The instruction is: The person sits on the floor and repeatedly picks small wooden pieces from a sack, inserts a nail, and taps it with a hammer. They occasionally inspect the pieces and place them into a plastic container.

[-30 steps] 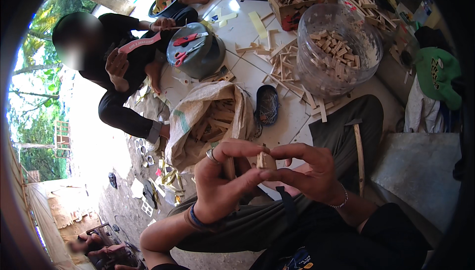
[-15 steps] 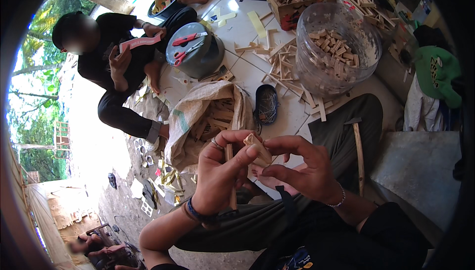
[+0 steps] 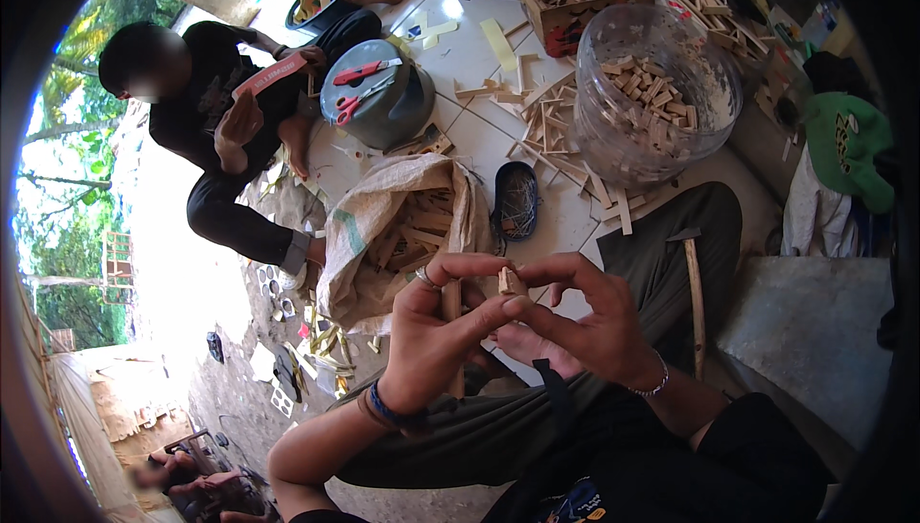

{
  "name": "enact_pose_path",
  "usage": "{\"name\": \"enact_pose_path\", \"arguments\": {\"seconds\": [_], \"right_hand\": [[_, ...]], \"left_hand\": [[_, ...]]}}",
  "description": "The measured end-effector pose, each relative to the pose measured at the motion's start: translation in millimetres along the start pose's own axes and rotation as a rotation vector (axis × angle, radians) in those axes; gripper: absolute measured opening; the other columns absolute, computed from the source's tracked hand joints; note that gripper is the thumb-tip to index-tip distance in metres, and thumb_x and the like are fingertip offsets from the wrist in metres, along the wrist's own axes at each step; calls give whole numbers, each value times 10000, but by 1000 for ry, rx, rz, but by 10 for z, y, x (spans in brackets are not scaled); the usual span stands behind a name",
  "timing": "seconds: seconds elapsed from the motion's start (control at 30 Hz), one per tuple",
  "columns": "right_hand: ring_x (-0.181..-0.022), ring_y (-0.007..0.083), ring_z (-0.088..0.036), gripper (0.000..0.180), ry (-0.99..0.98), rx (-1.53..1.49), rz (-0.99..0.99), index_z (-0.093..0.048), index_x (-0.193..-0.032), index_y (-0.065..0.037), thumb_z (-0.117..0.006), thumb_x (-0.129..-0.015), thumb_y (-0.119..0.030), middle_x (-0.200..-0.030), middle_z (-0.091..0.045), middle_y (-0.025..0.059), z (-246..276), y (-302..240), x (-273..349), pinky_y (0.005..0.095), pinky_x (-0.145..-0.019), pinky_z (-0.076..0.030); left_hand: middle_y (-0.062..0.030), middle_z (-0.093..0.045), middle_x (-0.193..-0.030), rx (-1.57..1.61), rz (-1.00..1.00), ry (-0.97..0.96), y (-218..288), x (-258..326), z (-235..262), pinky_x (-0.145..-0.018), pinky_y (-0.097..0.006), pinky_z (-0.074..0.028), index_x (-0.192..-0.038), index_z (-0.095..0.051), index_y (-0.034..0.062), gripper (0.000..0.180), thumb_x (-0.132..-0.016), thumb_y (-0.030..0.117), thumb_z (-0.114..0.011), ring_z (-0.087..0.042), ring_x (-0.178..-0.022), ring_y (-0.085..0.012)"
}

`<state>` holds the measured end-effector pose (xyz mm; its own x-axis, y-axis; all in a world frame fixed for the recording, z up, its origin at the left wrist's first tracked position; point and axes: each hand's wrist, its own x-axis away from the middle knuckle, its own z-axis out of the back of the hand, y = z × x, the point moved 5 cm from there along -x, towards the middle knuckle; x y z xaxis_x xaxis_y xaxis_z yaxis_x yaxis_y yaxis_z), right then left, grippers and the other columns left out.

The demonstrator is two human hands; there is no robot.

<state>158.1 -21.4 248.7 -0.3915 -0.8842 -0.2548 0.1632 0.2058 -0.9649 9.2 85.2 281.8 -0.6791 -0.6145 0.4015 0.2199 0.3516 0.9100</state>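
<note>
A small pale wooden block [image 3: 509,281] is pinched between the thumbs and index fingers of both hands, one end tipped up. My left hand [image 3: 431,331] is closed on it and also has a longer wooden strip [image 3: 453,304] running down behind its fingers. My right hand [image 3: 599,326] grips the block from the other side with thumb and index finger. Just beyond the hands stands an open woven sack [image 3: 359,235] of wooden pieces. A blue oval tray of nails [image 3: 517,202] lies on the tiles beside it. A hammer [image 3: 692,302] rests across my right leg.
A clear round tub [image 3: 594,135] holds many small blocks; loose wooden strips [image 3: 546,120] lie beside it. Red-handled scissors and a red cutter lie on an upturned grey bucket [image 3: 402,106]. Another person [image 3: 216,120] sits far left with a red-and-white strip. A metal sheet [image 3: 815,331] is at right.
The block has turned so its end faces up, and my right fingers have closed in on it beside the left thumb. The other person's strip and hand have shifted.
</note>
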Motion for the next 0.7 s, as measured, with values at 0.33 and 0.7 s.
{"name": "enact_pose_path", "arguments": {"seconds": [0.33,0.7], "right_hand": [[-974,179,-745,307,-102,375,-484,-694,-1151,-24,-797,-906,-177,-1035,-780,105,125,2342,374,338,-802,-561],[-895,275,-765,294,-131,393,-574,-736,-1163,-39,-732,-934,-224,-941,-784,137,209,2832,510,380,-797,-578]], "left_hand": [[-83,-604,-1360,-369,55,-39,-547,-427,343,-694,-217,-510,-1557,-443,84,693,-975,218,-796,-547,-771,-35],[-91,-687,-1120,-434,287,-482,-737,-267,268,-690,-279,-601,-1419,-557,14,481,-1045,282,-696,-766,-793,-164]]}}
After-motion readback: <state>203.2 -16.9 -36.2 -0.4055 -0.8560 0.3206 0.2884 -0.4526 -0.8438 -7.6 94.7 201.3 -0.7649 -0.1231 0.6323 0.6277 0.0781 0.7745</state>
